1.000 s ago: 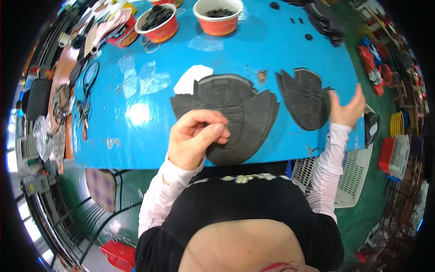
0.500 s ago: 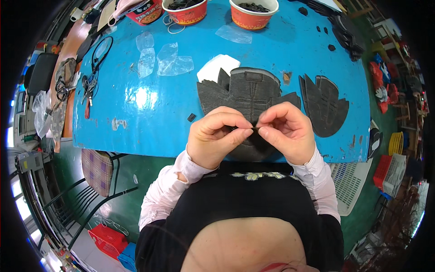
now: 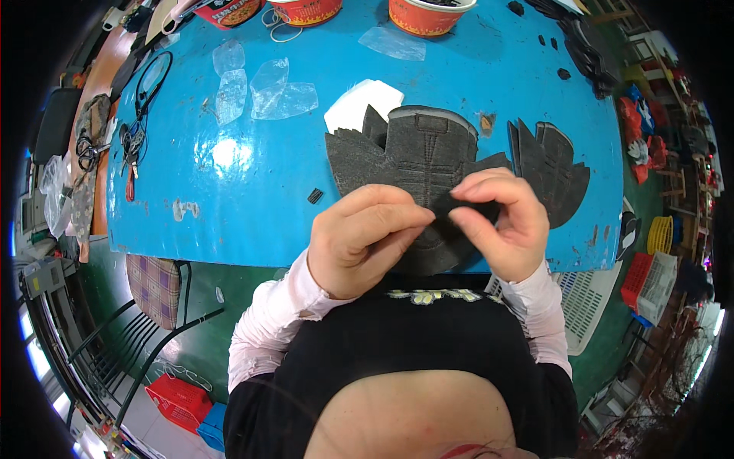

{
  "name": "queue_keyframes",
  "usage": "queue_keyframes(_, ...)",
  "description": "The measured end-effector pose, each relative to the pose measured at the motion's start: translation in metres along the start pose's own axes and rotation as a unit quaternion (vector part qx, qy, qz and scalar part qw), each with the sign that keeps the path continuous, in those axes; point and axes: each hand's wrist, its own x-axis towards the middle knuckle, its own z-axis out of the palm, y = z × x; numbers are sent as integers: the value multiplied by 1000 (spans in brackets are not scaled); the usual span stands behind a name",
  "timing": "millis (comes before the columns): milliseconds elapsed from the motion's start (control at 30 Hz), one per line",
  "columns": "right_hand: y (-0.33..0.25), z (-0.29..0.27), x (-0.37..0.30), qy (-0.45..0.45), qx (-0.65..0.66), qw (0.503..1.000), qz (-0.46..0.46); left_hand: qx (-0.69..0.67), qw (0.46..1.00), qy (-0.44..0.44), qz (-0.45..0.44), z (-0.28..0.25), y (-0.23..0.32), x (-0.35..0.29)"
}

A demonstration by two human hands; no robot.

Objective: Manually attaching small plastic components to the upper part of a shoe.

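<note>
In front of me, near the table's front edge, lies a stack of dark grey stitched pieces [image 3: 428, 153] that look like flat shoe uppers. My left hand [image 3: 359, 237] hangs over the stack's lower part, thumb and forefinger pressed together; whatever the tips hold is too small to make out. Just across from those tips, my right hand [image 3: 508, 222] has its thumb and forefinger parted, with nothing visible between them. A white sheet [image 3: 363, 105] sticks out behind the stack. Left of the stack rests a small black ribbed piece [image 3: 315, 196].
A second stack of dark pieces [image 3: 562, 168] lies to the right. Paper tubs [image 3: 432, 19] holding black bits stand at the back. Clear plastic scraps [image 3: 283, 96] and keys with a cord [image 3: 134, 145] are on the left. A chair [image 3: 157, 291] stands beyond the front edge.
My hands have drawn apart: fingertips that met over the stack now have a gap. The right thumb and forefinger have opened. The whole view has shifted slightly.
</note>
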Motion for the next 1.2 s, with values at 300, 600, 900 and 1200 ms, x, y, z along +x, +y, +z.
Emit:
queue_keyframes(300,-2,10,-12,-8,119,988,100,-65,997,32,-27,9,0,1)
queue_keyframes(600,-2,10,-15,-10,129,986,109,-80,996,34,-10,12,2,4)
queue_keyframes(900,20,-12,15,-16,-206,978,-29,279,959,-53,7,1,0,-3)
queue_keyframes(1200,21,-11,26,-72,-266,954,-117,288,956,-56,-1,7,3,-7)
